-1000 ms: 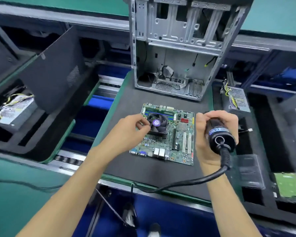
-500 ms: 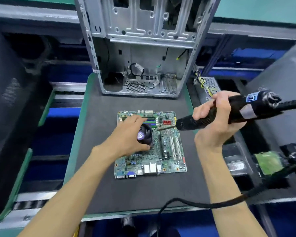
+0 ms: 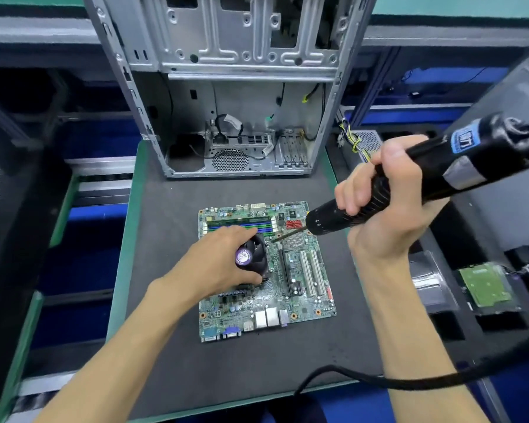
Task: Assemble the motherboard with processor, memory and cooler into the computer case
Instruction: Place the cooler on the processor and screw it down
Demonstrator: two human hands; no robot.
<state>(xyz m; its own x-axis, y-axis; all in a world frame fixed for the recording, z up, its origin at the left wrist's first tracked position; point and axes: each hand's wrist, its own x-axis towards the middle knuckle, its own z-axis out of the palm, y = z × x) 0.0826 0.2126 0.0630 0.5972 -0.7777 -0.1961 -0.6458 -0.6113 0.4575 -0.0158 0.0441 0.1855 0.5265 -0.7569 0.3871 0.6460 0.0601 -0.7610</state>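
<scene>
A green motherboard (image 3: 300,288) lies flat on the dark mat (image 3: 171,346). A black cooler fan (image 3: 257,254) with a purple centre label sits on the board. My left hand (image 3: 217,264) grips the cooler from the left, thumb under its near edge. My right hand (image 3: 385,206) grips a black electric screwdriver (image 3: 434,172), tilted down to the left; its bit tip is at the cooler's far right corner. Memory sticks (image 3: 242,222) sit in the slots beyond the cooler. The open metal computer case (image 3: 235,87) stands at the mat's far edge.
The screwdriver's black cable (image 3: 409,381) loops over the mat's near right edge. To the right, foam tray pockets hold a hard drive (image 3: 483,285), a clear plastic pack (image 3: 431,285) and a power supply with wires (image 3: 361,141). A dark panel (image 3: 9,239) stands left.
My right hand has swung the screwdriver from upright to slanted and brought its bit down to the cooler's far right corner. My left hand closed further over the cooler. The view shifted closer.
</scene>
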